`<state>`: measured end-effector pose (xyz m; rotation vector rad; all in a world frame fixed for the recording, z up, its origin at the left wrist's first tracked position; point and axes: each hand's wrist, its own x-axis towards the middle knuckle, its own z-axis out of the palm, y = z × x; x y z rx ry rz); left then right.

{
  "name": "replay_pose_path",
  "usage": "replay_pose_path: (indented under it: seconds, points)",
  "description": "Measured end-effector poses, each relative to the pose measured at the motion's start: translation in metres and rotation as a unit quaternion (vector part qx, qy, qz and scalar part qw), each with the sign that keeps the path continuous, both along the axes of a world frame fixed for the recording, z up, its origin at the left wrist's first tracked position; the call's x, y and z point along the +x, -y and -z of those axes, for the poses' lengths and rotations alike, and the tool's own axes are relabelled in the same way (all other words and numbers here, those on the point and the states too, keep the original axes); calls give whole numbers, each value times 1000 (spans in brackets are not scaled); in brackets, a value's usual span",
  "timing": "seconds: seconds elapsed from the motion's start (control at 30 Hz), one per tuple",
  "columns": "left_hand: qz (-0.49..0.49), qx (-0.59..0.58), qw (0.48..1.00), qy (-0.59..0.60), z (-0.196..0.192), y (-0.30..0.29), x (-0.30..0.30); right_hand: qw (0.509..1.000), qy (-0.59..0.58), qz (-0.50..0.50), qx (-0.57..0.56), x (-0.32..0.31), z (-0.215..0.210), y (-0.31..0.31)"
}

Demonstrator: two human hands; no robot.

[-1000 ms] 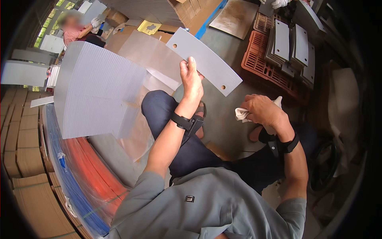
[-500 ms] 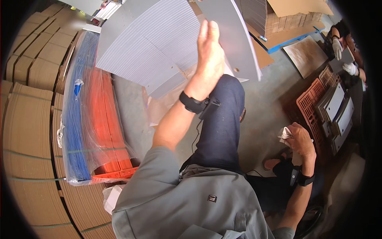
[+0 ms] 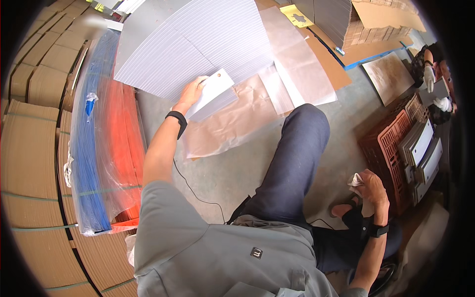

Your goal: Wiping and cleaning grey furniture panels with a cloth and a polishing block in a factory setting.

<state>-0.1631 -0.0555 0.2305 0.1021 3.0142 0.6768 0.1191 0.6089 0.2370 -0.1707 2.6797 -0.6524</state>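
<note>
My left hand (image 3: pixel 189 95) is closed on the left edge of a white panel (image 3: pixel 212 90) with a small round hole near its corner. That panel lies at the near end of a fanned stack of thin pale grey panels (image 3: pixel 198 42). Below it, brown wrapping paper (image 3: pixel 232 121) is spread on the floor, wrinkled. My right hand (image 3: pixel 374 189) is out to the right above my leg, its fingers closed around a crumpled white cloth (image 3: pixel 355 181).
Plastic-wrapped blue and orange strips (image 3: pixel 123 148) and stacked brown cardboard (image 3: pixel 32 163) stand at left. At right are a red-brown plastic crate (image 3: pixel 386 141) and white pieces (image 3: pixel 420 148). A co-worker's gloved hand (image 3: pixel 429 79) is at far right. A cable (image 3: pixel 198 198) crosses the floor.
My left hand has moved left and nearer, from a raised panel right of the stack to the stack's near end. That raised panel no longer stands there. My right hand keeps the cloth.
</note>
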Motion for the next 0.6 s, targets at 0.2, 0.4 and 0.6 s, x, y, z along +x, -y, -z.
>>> replay_pose_path:
  seconds: [0.2,0.4,0.6]
  points:
    - [-19,-67,997,45,43,22,-24,999,53,9,7,-10,-9,15]
    - [-53,-87,994,34,60,27,-29,998,58,16,-16,-13,3,15]
    - [-145,-87,978,-121,74,-53,21,1000,28,5,-1,-17,-1,18]
